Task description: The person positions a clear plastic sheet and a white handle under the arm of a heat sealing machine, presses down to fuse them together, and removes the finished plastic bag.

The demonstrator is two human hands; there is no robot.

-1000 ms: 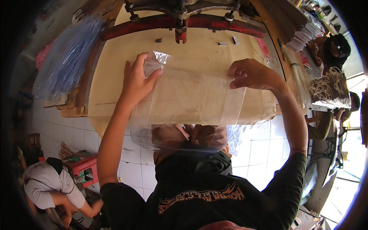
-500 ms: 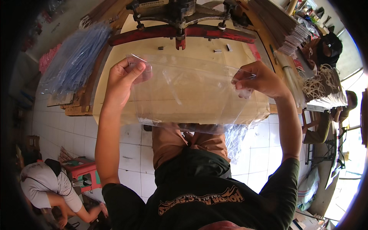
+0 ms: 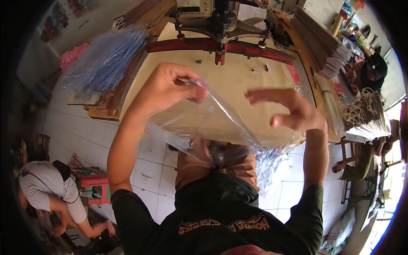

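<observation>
A clear plastic sheet (image 3: 212,121), perhaps a bag, hangs from my left hand (image 3: 176,87), whose thumb and fingers pinch its upper corner. The sheet slants down over the table's near edge toward my lap. My right hand (image 3: 293,108) is apart from it, thumb and fingers spread and slightly blurred, with nothing between them. Both hands are above the tan-covered worktable (image 3: 170,63). Beyond them stands a machine with a red horizontal bar (image 3: 187,45) on a dark metal frame.
Blue-tinted plastic sheets (image 3: 106,59) are stacked at the left, near a pink bundle (image 3: 73,57). Small metal pieces (image 3: 267,67) lie on the table. Corded stacks (image 3: 361,106) stand at the right. More clear plastic (image 3: 272,168) hangs below the front edge. A person (image 3: 55,191) sits low at the left.
My right hand has let go of the sheet's right corner and opened. My left hand has moved right with its corner, and the sheet, stretched flat before, now hangs slanted.
</observation>
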